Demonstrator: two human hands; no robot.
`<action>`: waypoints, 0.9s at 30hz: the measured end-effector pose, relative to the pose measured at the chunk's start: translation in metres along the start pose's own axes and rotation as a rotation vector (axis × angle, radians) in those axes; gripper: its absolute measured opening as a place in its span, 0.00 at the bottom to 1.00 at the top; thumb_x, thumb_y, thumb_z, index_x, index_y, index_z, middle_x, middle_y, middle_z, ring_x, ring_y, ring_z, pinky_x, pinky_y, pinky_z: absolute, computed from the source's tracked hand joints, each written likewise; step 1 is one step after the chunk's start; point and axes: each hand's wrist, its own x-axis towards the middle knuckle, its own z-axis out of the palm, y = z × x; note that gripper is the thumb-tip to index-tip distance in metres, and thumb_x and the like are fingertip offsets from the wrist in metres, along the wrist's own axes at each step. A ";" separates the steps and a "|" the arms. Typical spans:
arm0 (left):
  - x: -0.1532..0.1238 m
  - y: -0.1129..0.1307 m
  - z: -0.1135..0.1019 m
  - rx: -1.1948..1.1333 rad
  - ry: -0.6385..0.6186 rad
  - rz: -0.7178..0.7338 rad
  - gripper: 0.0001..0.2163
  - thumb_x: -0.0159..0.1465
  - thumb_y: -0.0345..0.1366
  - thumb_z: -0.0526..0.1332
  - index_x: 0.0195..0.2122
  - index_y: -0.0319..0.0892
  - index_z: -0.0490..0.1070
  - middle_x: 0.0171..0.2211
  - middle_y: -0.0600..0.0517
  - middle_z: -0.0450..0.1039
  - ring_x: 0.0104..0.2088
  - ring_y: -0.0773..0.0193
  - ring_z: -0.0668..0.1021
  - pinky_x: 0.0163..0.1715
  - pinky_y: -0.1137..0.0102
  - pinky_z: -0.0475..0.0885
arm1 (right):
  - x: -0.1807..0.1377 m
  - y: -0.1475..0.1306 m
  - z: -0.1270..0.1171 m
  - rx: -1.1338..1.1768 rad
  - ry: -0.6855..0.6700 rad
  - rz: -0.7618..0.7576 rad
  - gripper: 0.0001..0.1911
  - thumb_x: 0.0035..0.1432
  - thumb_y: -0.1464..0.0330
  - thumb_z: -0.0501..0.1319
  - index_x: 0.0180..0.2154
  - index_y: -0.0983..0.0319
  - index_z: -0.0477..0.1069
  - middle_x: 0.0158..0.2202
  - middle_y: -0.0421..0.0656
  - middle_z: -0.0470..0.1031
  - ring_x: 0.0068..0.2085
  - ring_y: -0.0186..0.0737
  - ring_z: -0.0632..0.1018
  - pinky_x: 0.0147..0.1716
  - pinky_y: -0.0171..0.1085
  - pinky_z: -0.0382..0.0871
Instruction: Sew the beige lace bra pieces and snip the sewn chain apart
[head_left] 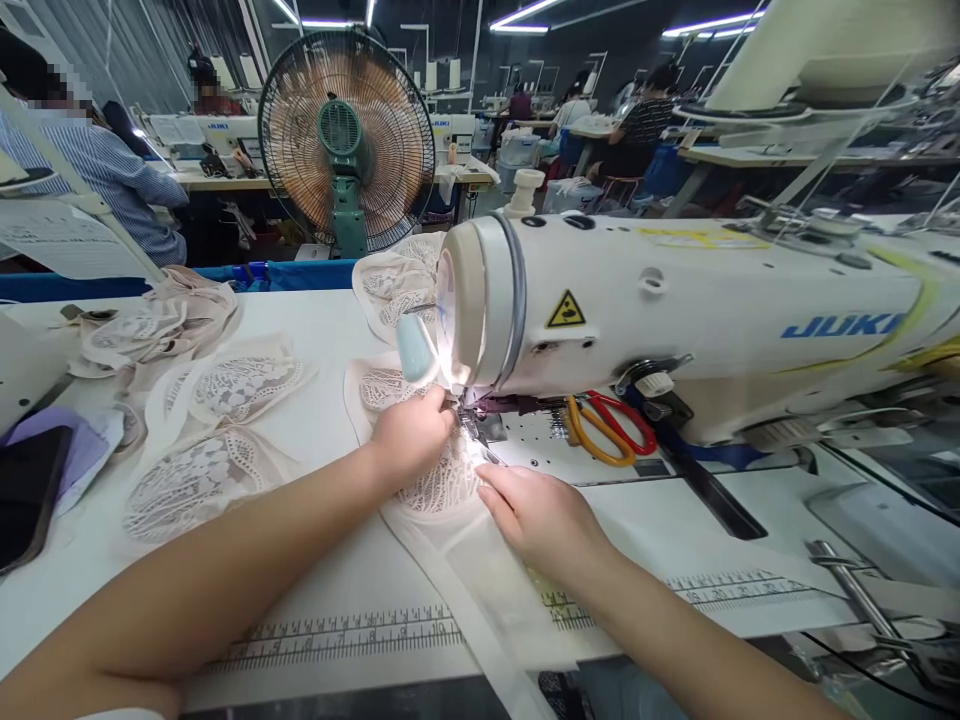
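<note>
From my remote seat I judge the lace bra light, limp and a touch slippery, its openwork easy to snag (no yanking there). I would take hold along the firmer cup edge, pressing flat, clear of the presser foot. The piece lies on the bench, partly at that foot below the head of the sewing machine, between the two grips and touching both. The right hand pinches its right edge; the left hand curls onto it left of the foot, but I cannot tell whether that grip closes on fabric.
</note>
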 end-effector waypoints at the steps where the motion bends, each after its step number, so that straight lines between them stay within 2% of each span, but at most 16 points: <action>1: -0.003 -0.001 0.001 -0.004 0.026 0.007 0.14 0.63 0.32 0.46 0.37 0.39 0.71 0.40 0.44 0.67 0.34 0.58 0.74 0.25 0.69 0.66 | -0.004 0.000 -0.001 -0.051 -0.012 -0.015 0.15 0.62 0.69 0.48 0.41 0.59 0.72 0.29 0.42 0.73 0.30 0.39 0.71 0.24 0.34 0.53; 3: -0.012 -0.005 0.002 -0.017 0.073 0.048 0.14 0.64 0.33 0.45 0.38 0.41 0.71 0.45 0.44 0.67 0.39 0.56 0.73 0.31 0.66 0.69 | -0.013 0.002 -0.002 -0.147 -0.061 -0.063 0.16 0.61 0.70 0.49 0.45 0.57 0.72 0.28 0.42 0.72 0.29 0.38 0.70 0.23 0.34 0.50; 5: -0.025 -0.008 0.002 -0.016 0.097 0.134 0.14 0.64 0.34 0.47 0.40 0.41 0.72 0.51 0.44 0.66 0.47 0.53 0.71 0.41 0.60 0.69 | -0.020 0.005 0.000 -0.208 -0.111 -0.110 0.19 0.58 0.73 0.51 0.49 0.55 0.69 0.28 0.41 0.70 0.28 0.37 0.69 0.22 0.34 0.47; 7: -0.040 -0.010 0.000 0.007 0.069 0.177 0.15 0.64 0.39 0.50 0.46 0.42 0.70 0.56 0.43 0.62 0.55 0.48 0.64 0.52 0.49 0.60 | -0.024 0.007 0.001 -0.245 -0.131 -0.132 0.24 0.55 0.75 0.53 0.53 0.54 0.66 0.30 0.41 0.70 0.28 0.37 0.68 0.21 0.34 0.44; 9: -0.053 -0.011 -0.004 0.016 -0.026 0.139 0.24 0.61 0.50 0.53 0.54 0.42 0.64 0.61 0.40 0.55 0.61 0.42 0.54 0.55 0.39 0.46 | -0.024 0.007 0.002 -0.258 -0.131 -0.139 0.25 0.54 0.76 0.54 0.54 0.55 0.65 0.31 0.42 0.70 0.29 0.37 0.69 0.21 0.34 0.44; 11: -0.060 -0.012 -0.010 -0.007 -0.174 0.060 0.37 0.53 0.60 0.55 0.60 0.44 0.56 0.64 0.38 0.46 0.63 0.38 0.48 0.54 0.34 0.40 | -0.022 0.005 0.001 -0.267 -0.138 -0.145 0.24 0.54 0.76 0.55 0.53 0.56 0.66 0.31 0.43 0.70 0.30 0.37 0.69 0.21 0.35 0.43; 13: -0.060 -0.013 -0.015 -0.044 -0.290 0.009 0.45 0.48 0.65 0.56 0.63 0.46 0.49 0.65 0.40 0.39 0.63 0.37 0.44 0.53 0.34 0.40 | -0.019 0.005 0.001 -0.281 -0.140 -0.145 0.24 0.54 0.76 0.55 0.53 0.56 0.66 0.30 0.43 0.71 0.30 0.38 0.70 0.21 0.35 0.43; 15: -0.057 -0.016 -0.017 -0.073 -0.341 -0.023 0.46 0.48 0.65 0.56 0.64 0.48 0.46 0.66 0.42 0.35 0.64 0.38 0.42 0.54 0.35 0.42 | -0.015 0.005 0.001 -0.289 -0.141 -0.142 0.25 0.54 0.75 0.55 0.53 0.56 0.65 0.30 0.43 0.72 0.31 0.39 0.71 0.22 0.35 0.43; 21: -0.042 -0.028 -0.017 -0.128 -0.333 -0.054 0.45 0.49 0.64 0.56 0.64 0.49 0.45 0.66 0.45 0.33 0.64 0.39 0.41 0.55 0.39 0.48 | 0.001 0.001 -0.005 -0.292 -0.210 -0.083 0.24 0.55 0.74 0.54 0.54 0.56 0.64 0.30 0.44 0.74 0.30 0.41 0.73 0.21 0.35 0.43; 27: -0.032 -0.039 -0.016 -0.157 -0.333 -0.063 0.44 0.49 0.64 0.56 0.64 0.49 0.46 0.66 0.43 0.37 0.64 0.40 0.41 0.58 0.43 0.46 | 0.016 -0.009 -0.017 -0.282 -0.331 0.014 0.28 0.52 0.75 0.55 0.56 0.58 0.61 0.31 0.46 0.77 0.30 0.44 0.75 0.20 0.35 0.47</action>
